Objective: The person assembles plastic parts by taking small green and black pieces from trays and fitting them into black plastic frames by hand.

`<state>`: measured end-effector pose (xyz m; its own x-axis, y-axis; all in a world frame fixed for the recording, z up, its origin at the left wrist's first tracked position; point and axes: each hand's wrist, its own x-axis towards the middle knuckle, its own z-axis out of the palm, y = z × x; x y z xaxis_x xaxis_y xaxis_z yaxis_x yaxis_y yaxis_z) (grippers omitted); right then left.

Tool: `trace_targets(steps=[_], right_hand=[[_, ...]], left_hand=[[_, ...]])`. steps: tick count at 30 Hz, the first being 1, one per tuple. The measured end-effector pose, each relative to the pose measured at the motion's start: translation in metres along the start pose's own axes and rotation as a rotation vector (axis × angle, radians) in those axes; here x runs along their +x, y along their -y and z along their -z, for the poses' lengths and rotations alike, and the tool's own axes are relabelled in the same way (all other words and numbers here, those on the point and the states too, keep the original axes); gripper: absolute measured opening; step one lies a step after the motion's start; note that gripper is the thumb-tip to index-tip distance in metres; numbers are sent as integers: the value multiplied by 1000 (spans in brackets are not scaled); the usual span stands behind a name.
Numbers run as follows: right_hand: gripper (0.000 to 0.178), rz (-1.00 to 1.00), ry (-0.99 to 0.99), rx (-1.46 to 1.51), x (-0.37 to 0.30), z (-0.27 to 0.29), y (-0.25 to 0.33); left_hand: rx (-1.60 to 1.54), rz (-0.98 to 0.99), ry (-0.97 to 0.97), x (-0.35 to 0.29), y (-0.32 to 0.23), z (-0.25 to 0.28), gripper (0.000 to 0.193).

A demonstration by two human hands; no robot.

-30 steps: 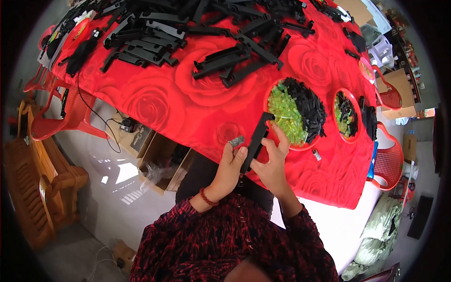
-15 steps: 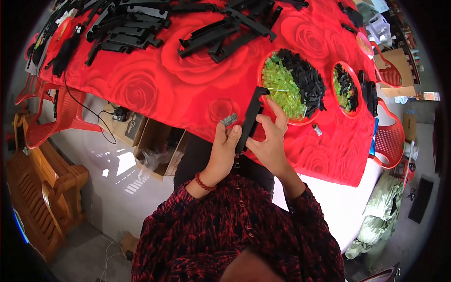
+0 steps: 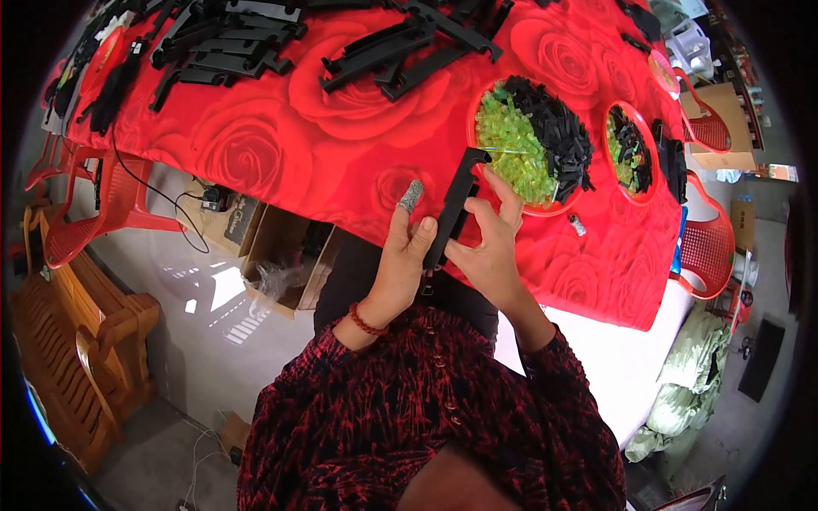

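Observation:
Both hands hold one long black plastic part (image 3: pixel 454 204) with a hooked upper end, tilted above the table's near edge. My left hand (image 3: pixel 399 271) is closed on its lower left side, thumb pressed along it. A grey speckled cover (image 3: pixel 411 196) sits on the left forefinger, which points up and away from the part. My right hand (image 3: pixel 487 247) grips the part from the right, with one finger reaching up by the hooked end. Any smaller piece between the right fingers is hidden. Just beyond stands a red-rimmed bowl (image 3: pixel 471 128) of yellow-green translucent pieces and black strips.
Many similar black parts (image 3: pixel 379 55) lie heaped at the far side of the red rose-patterned tablecloth (image 3: pixel 247 153). A second bowl (image 3: pixel 654 162) and a small grey speckled roll (image 3: pixel 577 225) are at the right. Red chairs (image 3: pixel 709 247) and an open carton (image 3: pixel 294 281) stand around the table.
My left forefinger has straightened and lifted, its grey cover now pointing more upward. Both hands still hold the black part, which has hardly moved.

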<state>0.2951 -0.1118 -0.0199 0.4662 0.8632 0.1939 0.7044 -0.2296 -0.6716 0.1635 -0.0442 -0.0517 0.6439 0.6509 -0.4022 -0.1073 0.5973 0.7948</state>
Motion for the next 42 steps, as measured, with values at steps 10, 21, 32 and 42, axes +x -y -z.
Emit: trace_targets(steps=[10, 21, 32, 42], right_hand=[[45, -2, -6, -25, -2, -1, 0], [44, -2, -4, -64, -1, -2, 8], [50, 189, 161, -159, 7, 28, 9], [78, 252, 315, -413, 22, 57, 9]], left_hand=[[35, 10, -17, 0, -1, 0, 66], [20, -27, -30, 3, 5, 4, 64], [94, 142, 103, -9, -43, 10, 54], [163, 387, 399, 3, -77, 54, 46]])
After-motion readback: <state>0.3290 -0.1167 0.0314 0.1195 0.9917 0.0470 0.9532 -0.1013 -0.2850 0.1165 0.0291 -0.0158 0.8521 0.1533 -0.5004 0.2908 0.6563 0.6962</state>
